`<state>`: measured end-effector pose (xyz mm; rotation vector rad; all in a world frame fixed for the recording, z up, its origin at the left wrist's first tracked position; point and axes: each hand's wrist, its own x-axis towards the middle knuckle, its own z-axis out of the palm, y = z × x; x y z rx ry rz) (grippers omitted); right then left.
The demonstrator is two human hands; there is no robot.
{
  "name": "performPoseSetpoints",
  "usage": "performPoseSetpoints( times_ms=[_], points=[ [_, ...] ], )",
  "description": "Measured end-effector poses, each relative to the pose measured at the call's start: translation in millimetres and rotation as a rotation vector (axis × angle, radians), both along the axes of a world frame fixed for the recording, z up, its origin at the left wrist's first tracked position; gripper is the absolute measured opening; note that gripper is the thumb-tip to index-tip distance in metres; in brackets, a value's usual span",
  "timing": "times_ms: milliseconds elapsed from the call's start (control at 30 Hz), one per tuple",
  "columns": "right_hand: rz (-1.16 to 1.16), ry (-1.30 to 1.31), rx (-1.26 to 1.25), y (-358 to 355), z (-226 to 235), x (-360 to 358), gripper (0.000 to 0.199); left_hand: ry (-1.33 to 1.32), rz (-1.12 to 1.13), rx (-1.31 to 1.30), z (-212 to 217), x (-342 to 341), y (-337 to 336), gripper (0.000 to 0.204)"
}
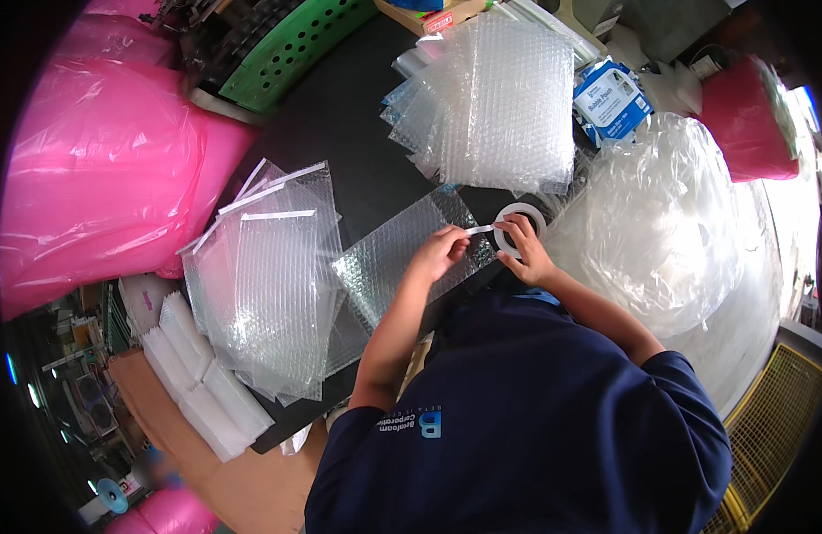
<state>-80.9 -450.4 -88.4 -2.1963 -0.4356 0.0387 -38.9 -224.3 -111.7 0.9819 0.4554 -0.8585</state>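
Observation:
My left hand is closed, its thumb and fingertips pinching the end of a short white strip of tape. The strip stretches across to a roll of white tape. My right hand grips the near side of that roll, fingers over its rim. Beneath both hands a clear bubble wrap pouch lies slantwise on the dark table. On the left is a fanned pile of bubble pouches, several with white strips along their top edges.
A tall stack of bubble wrap sheets stands beyond my hands, beside a blue and white package. Crumpled clear plastic bulges at the right. Large pink bags fill the left. White foam bundles sit by the table's near left edge.

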Motion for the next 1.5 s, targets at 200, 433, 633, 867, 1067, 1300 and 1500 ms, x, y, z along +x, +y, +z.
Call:
performPoseSetpoints(
  times_ms=[200, 433, 633, 867, 1067, 1300, 1500],
  points=[
    [-0.236, -0.086, -0.45, -13.1, -22.1, 17.9, 0.051, -0.174, 0.169, 0.174, -12.7, -34.4, 27.3, 0.008],
    [-0.247, 0.139, -0.209, -28.0, -25.0, 26.0, 0.036, -0.242, 0.226, 0.255, -4.4, -41.5, 6.1, 0.013],
    [-0.187, 0.182, -0.05, -34.9, 111.2, -20.8, 0.029, -0.904, -0.381, 0.61, 23.4, 26.5, 10.7, 0.012],
    [-0.189, 0.237, -0.36, -30.2, 143.3, -30.4, 0.026, -1.354, -0.38, 0.781, -9.9, 12.7, 8.7, 0.011],
    [-0.019, 0.237, -0.363, -24.3, 162.2, -20.1, 0.027, -1.22, 0.021, 1.086, -26.1, -47.4, 15.0, 0.012],
    [0.071, 0.3, -0.457, -12.8, 109.9, -29.2, 0.03, -0.807, 0.048, 1.21, 13.3, -44.1, 41.2, 0.013],
    [-0.048, 0.379, -0.439, -31.7, 86.8, -42.9, 0.027, -1.106, -0.314, 0.909, 43.3, 47.8, 28.8, 0.011]
  ],
)
